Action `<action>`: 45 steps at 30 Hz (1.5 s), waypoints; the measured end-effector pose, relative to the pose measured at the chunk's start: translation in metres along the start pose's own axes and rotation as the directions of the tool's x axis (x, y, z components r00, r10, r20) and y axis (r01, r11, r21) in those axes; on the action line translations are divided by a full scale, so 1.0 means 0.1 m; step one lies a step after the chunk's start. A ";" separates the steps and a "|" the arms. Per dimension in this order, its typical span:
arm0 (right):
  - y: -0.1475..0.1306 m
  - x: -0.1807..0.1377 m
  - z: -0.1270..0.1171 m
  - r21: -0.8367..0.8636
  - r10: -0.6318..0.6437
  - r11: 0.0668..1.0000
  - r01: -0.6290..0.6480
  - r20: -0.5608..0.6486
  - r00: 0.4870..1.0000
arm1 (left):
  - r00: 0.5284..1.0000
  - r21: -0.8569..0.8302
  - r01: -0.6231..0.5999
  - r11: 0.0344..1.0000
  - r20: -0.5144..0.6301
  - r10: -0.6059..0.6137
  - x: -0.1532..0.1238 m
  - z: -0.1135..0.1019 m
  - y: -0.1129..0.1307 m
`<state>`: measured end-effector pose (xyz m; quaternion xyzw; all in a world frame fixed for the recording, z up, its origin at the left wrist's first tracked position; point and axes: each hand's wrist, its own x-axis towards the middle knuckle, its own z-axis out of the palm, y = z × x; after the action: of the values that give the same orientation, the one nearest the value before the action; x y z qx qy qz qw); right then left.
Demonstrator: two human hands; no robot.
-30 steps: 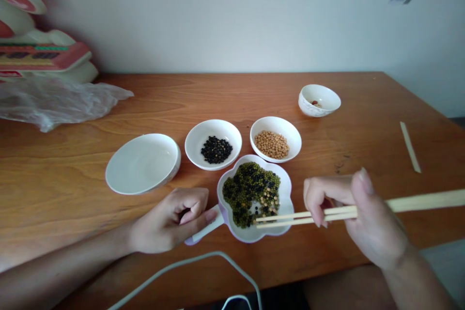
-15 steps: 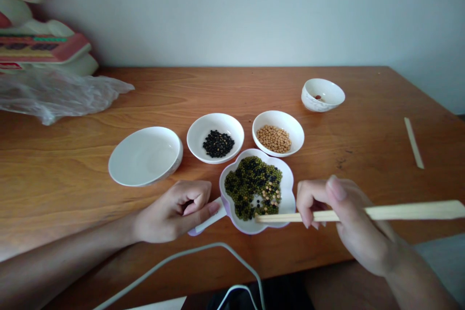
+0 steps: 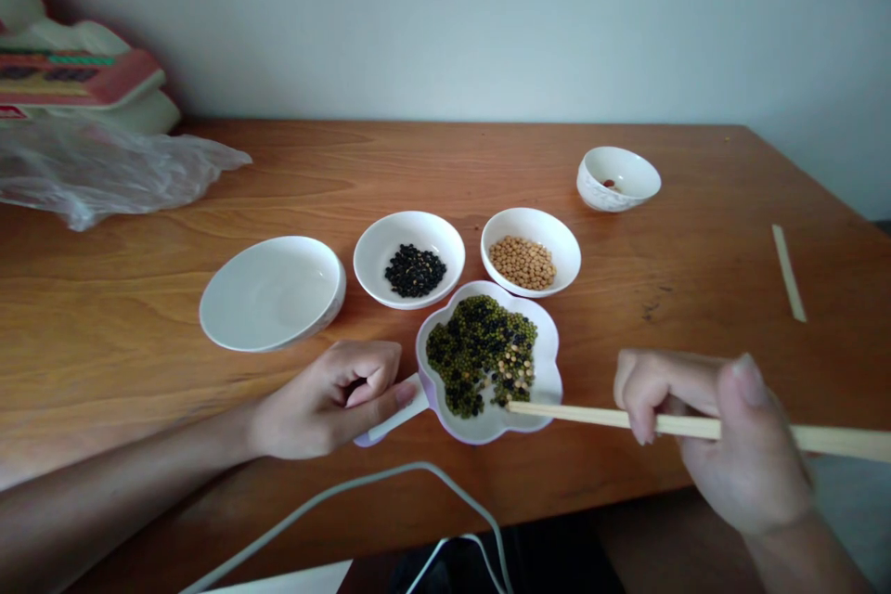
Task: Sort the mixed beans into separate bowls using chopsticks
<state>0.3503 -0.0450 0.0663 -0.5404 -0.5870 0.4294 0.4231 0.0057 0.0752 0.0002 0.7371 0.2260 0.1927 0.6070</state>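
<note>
A flower-shaped white dish (image 3: 548, 371) with a handle holds mixed green, black and yellow beans. My left hand (image 3: 327, 399) rests on the table, fingers curled around the dish's handle (image 3: 393, 418). My right hand (image 3: 724, 436) grips a pair of wooden chopsticks (image 3: 591, 415), whose tips lie over the dish's near right rim beside the beans. Behind the dish stand a bowl of black beans (image 3: 408, 258) and a bowl of yellow beans (image 3: 530, 251). An empty white bowl (image 3: 271, 291) sits to the left.
A small patterned bowl (image 3: 617, 177) with a red bean or two stands at the back right. A chopstick wrapper (image 3: 788, 272) lies at the right. A clear plastic bag (image 3: 104, 169) and stacked packages (image 3: 76, 74) occupy the back left. A white cable (image 3: 362, 501) hangs at the near edge.
My right hand has drawn back to the right and slightly down; the chopstick tips have closed together and now sit at the dish's near right rim. The left hand stays on the handle.
</note>
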 end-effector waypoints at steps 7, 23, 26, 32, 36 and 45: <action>0.07 0.10 0.03 -0.038 0.042 0.998 -0.041 0.028 0.999 | 1.000 -0.003 0.000 1.000 0.004 0.000 0.01 0.00 0.02; 0.08 0.21 0.07 0.024 -0.034 0.999 0.031 0.136 0.990 | 0.999 0.085 -0.048 0.995 0.011 0.047 0.03 -0.02 0.04; 0.09 0.21 0.07 -0.001 -0.041 0.999 0.041 0.154 0.987 | 0.999 0.087 -0.042 0.995 0.015 0.041 0.03 -0.02 0.05; 0.10 0.22 0.09 0.005 -0.056 0.998 0.055 0.160 0.986 | 0.999 0.081 -0.052 0.995 0.008 0.052 0.03 -0.02 0.07; 0.13 0.20 0.09 -0.004 -0.034 0.999 0.034 0.136 0.990 | 0.998 0.091 -0.056 0.994 0.008 0.056 0.04 -0.02 0.08; 0.03 0.26 0.13 0.042 -0.082 0.996 0.081 0.037 0.996 | 0.999 0.092 -0.051 0.994 0.007 0.051 0.04 -0.01 0.05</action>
<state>0.3370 -0.0197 0.0611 -0.4991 -0.6078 0.4337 0.4396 0.0086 0.0772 0.0057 0.7703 0.2144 0.1960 0.5677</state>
